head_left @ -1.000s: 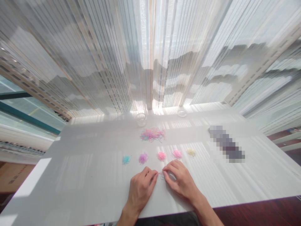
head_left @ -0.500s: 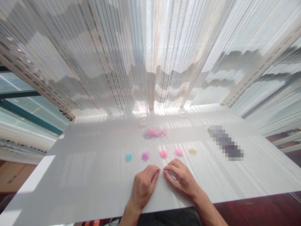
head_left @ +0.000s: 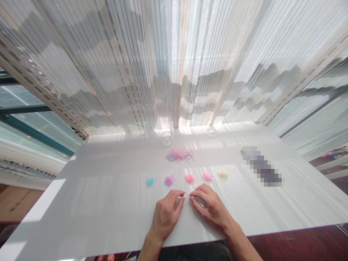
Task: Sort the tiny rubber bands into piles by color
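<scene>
Near the table's front edge, my right hand (head_left: 209, 203) pinches a thin pink strand (head_left: 187, 195) between thumb and forefinger. The strand's free end reaches toward my left hand (head_left: 168, 212), whose thumb and forefinger are slightly parted at the tips. Whether that end touches the left forefinger is too small to tell. Beyond my hands lies a row of small piles of thin strands: a blue pile (head_left: 150, 182), a purple pile (head_left: 169, 180), a coral-pink pile (head_left: 189, 178), a light pink pile (head_left: 206, 176) and a yellow pile (head_left: 222, 174). Behind them spreads a larger mixed-colour pile (head_left: 179, 155).
Two clear round dishes, a left one (head_left: 166, 137) and a right one (head_left: 211, 132), stand at the back of the white table (head_left: 108, 214). A pixelated dark object (head_left: 262, 166) lies on the right. Sheer striped curtains (head_left: 174, 72) hang behind the table.
My left thumb and forefinger have parted a little at the tips. The pink strand now shows in the gap between my hands. The view has shifted very slightly.
</scene>
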`<state>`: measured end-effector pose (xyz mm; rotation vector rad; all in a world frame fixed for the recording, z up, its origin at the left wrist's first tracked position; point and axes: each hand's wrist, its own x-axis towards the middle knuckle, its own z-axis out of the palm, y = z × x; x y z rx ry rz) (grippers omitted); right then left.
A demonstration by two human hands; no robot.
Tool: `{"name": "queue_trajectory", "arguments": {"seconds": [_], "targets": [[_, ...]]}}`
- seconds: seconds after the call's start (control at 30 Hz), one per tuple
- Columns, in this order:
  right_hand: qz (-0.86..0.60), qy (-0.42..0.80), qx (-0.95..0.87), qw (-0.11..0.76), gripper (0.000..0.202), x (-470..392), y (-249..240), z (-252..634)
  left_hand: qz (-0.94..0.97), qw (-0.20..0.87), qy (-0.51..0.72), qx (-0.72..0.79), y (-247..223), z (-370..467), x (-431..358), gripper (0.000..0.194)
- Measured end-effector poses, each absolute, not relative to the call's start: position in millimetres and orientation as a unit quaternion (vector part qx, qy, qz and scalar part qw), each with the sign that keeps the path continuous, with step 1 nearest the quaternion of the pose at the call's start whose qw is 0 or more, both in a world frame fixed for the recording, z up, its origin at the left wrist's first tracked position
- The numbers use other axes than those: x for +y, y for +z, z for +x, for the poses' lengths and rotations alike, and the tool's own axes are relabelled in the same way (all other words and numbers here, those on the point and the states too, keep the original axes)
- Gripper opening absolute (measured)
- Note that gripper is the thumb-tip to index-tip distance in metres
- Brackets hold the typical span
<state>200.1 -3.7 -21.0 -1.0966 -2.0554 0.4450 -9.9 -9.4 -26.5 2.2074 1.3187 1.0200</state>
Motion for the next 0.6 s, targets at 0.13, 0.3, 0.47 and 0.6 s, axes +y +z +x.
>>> {"name": "queue_trajectory", "arguments": {"seconds": [0.13, 0.3, 0.47, 0.6], "targets": [[-0.428, 0.173, -0.805, 0.372, 0.013, -4, -22, 200, 0.783, 0.179, 0.358, 0.476, -26, -10, -9, 0.019], [-0.427, 0.175, -0.804, 0.375, 0.013, -4, -25, 201, 0.792, 0.189, 0.348, 0.464, -22, -9, -9, 0.017], [-0.43, 0.18, -0.802, 0.373, 0.012, -4, -23, 201, 0.791, 0.198, 0.349, 0.462, -18, -8, -9, 0.016], [-0.429, 0.171, -0.801, 0.38, 0.012, -4, -22, 201, 0.789, 0.196, 0.345, 0.468, -15, -7, -10, 0.017]]}}
